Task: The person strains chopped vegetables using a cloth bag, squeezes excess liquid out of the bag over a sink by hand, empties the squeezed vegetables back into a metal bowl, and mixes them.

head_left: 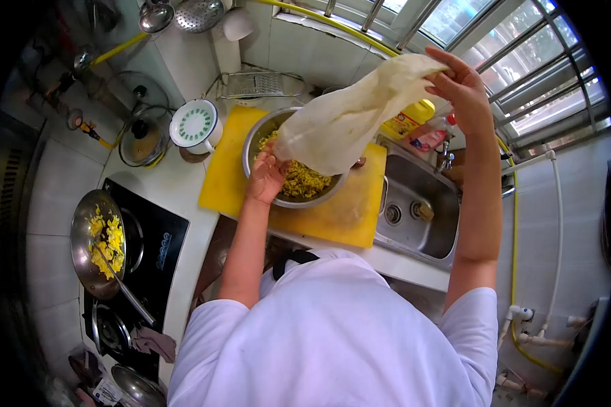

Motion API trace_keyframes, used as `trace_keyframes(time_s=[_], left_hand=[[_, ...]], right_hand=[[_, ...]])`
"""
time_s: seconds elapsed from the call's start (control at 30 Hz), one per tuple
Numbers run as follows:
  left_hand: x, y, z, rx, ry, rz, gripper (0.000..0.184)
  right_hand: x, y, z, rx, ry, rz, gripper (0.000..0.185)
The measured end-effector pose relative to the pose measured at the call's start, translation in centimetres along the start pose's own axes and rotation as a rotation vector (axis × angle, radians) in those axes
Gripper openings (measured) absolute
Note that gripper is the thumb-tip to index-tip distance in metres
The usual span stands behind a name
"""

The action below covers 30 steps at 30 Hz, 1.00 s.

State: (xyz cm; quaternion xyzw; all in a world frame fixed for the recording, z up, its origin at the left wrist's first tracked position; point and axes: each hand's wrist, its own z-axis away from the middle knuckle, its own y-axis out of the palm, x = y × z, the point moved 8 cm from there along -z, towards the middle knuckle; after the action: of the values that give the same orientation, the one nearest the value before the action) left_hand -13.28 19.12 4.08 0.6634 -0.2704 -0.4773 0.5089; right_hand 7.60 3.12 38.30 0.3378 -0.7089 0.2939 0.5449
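A pale, thin, damp-looking cloth point(363, 115) stretches slantwise over a metal bowl point(252, 150). High on the right, my right hand point(460, 83) pinches the cloth's upper end. My left hand point(267, 175) is at the bowl's left side, its fingers closed on the cloth's lower end. In the bowl lies a finely chopped yellow-green mixture point(305, 183), partly hidden by the cloth and my left hand. Beneath the bowl is a yellow cutting board point(349, 220).
Right of the board is a steel sink point(417, 234), with bottles point(414, 117) behind it. To the left, a wok point(81, 234) with scrambled egg point(108, 237) and a metal-handled utensil point(136, 302) sits on the black stove point(163, 237). A white enamel mug point(210, 139) stands behind.
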Motion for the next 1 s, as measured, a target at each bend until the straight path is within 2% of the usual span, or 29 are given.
trace_keyframes(time_s=[0.07,0.2,0.27,0.3,0.37,0.4,0.43,0.5,0.53,0.57,0.63,0.67,0.7,0.73,0.77,0.8,0.87,0.9,0.93,0.97,1.0], left_hand=[[-2.0,1.3,0.2,-0.100,0.201,0.053,0.057],[1.3,-0.8,-0.6,-0.230,0.102,-0.075,0.045],[1.4,-2.5,-0.7,-0.442,0.114,-0.166,0.031],[1.1,-2.3,-0.7,-0.443,0.108,-0.167,0.031],[-1.6,-2.8,-0.1,-0.607,0.243,-0.289,0.022],[-2.6,-1.2,-0.7,-0.474,0.354,-0.307,0.021],[-2.5,-0.5,-1.0,-0.474,0.355,-0.308,0.021],[-1.5,0.4,-1.2,-0.586,0.324,-0.250,0.022],[-1.3,0.8,-1.2,-0.584,0.321,-0.251,0.022],[-1.3,1.6,-1.5,-0.545,0.320,-0.348,0.023],[-1.8,1.9,-1.7,-0.506,0.319,-0.444,0.024],[-3.1,0.9,-1.6,-0.557,0.339,-0.476,0.026],[-4.5,0.0,-1.4,-0.609,0.361,-0.509,0.027],[-5.9,-0.5,-1.7,-0.616,0.468,-0.666,0.031],[-5.8,-1.4,-2.3,-0.613,0.476,-0.663,0.031],[-5.7,-1.0,-2.0,-0.658,0.449,-0.635,0.032],[-5.9,1.3,-1.8,-0.706,0.442,-0.605,0.034],[-5.2,3.1,-0.9,-0.763,0.381,-0.735,0.034],[-4.6,3.9,-0.3,-0.813,0.311,-0.867,0.033],[-4.7,2.4,-0.4,-0.809,0.304,-0.873,0.033],[-4.5,-0.3,-1.2,-0.709,0.303,-0.762,0.033]], right_hand=[[-0.2,-1.6,0.1,-0.127,0.066,0.563,0.027],[0.0,-1.1,0.3,-0.158,0.075,0.723,0.023],[1.4,-0.4,1.7,-0.242,0.390,1.295,0.031],[1.4,-1.1,2.0,-0.245,0.396,1.294,0.031],[3.4,-2.1,1.7,-0.296,0.208,1.653,0.040],[4.1,-1.6,1.8,-0.306,0.118,1.734,0.035],[3.8,-1.8,1.7,-0.307,0.118,1.733,0.035],[3.7,0.4,1.8,-0.222,-0.347,1.691,0.028],[3.4,1.4,1.8,-0.238,-0.428,1.477,0.021],[2.8,1.3,1.8,-0.242,-0.426,1.480,0.021],[1.7,-0.5,1.8,-0.388,-0.277,1.386,0.023],[2.1,-2.7,1.7,-0.577,-0.217,1.524,0.025],[1.6,-4.2,1.6,-0.457,-0.125,1.412,0.027],[0.9,-4.6,1.9,-0.473,-0.088,1.433,0.030],[0.1,-4.9,2.2,-0.492,-0.055,1.455,0.033],[-0.2,-4.6,2.7,-0.488,-0.057,1.455,0.033],[0.0,-4.4,3.0,-0.596,-0.145,1.114,0.035],[0.0,-3.9,2.9,-0.590,-0.139,1.109,0.035],[0.1,-3.0,2.6,-0.492,-0.158,1.028,0.036],[0.1,-2.4,2.4,-0.402,-0.177,0.949,0.036],[1.0,-4.4,2.2,-0.563,-0.200,1.189,0.031]])
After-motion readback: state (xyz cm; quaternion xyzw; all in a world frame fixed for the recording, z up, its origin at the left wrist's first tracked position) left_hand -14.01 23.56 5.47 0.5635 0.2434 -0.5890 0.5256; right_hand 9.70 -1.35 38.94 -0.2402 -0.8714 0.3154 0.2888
